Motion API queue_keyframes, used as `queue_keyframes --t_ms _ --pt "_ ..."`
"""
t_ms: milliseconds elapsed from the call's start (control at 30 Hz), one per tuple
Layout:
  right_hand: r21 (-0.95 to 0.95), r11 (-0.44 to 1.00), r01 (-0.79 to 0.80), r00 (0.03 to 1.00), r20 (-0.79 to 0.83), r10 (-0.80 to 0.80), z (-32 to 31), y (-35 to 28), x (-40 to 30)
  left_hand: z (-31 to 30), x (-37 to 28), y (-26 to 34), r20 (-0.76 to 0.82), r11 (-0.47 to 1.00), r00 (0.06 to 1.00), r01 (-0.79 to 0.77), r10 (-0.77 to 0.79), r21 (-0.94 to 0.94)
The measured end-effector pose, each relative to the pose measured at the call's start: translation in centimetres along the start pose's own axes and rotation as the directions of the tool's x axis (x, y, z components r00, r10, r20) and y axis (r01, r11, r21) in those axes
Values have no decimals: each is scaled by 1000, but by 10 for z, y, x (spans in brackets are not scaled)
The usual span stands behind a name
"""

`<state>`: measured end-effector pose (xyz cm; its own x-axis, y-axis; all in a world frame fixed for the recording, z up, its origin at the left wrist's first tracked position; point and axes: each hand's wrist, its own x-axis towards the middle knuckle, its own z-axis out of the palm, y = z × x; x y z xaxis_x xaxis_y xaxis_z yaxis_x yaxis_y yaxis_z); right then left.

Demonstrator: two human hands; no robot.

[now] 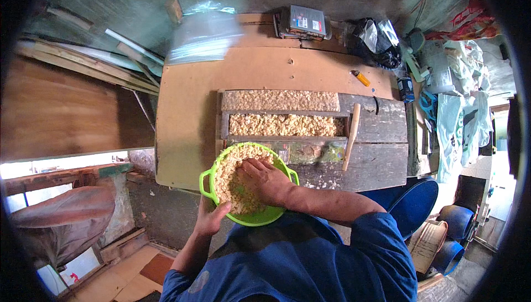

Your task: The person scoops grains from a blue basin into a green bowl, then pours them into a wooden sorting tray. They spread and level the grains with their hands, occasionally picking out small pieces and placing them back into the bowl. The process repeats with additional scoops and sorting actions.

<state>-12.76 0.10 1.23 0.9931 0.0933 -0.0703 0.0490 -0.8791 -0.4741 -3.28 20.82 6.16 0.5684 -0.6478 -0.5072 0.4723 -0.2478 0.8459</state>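
Observation:
My left hand [210,219] supports a lime-green plastic basin [265,220] from its lower left, thumb at the rim below one loop handle. Pale, bean-like pieces [226,173] are heaped along the basin's far and left sides. Into them reaches my right hand [265,179], its fingertips partly hidden, so I cannot tell whether it grips any. Just beyond the basin, a long wooden frame [286,138] holds a layer of similar pieces [282,125], thinner at its right end. A flat slab of such pieces [280,100], seemingly wrapped in clear plastic, lies along the frame's far side.
A wooden stick [351,136] lies across the weathered boards [381,157] at the frame's right. Farther back on the table [182,94] are clear plastic sheets [203,39], a yellow-handled tool [361,78], boxes [307,20] and a black bag [373,49]. Blue barrels [415,206] stand right.

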Motion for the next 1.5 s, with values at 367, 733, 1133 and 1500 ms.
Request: queue_keyframes --t_ms 367,733,1133,1500 --pt "377 882 -282 744 667 -47 -28 -9 -24 22 -9 -3 32 996 996 -88 88 -7" --pt "760 118 -638 765 610 209 -37 22 -19 26 -7 -8 18 986 990 -135 137 -100" --pt "603 731 -320 851 -156 501 -48 145 17 6 -13 -12 -80 964 987 -150 136 -220" --pt "138 942 -306 883 -329 335 -66 137 -1 -6 -12 -10 -83 956 989 -140 122 -259"
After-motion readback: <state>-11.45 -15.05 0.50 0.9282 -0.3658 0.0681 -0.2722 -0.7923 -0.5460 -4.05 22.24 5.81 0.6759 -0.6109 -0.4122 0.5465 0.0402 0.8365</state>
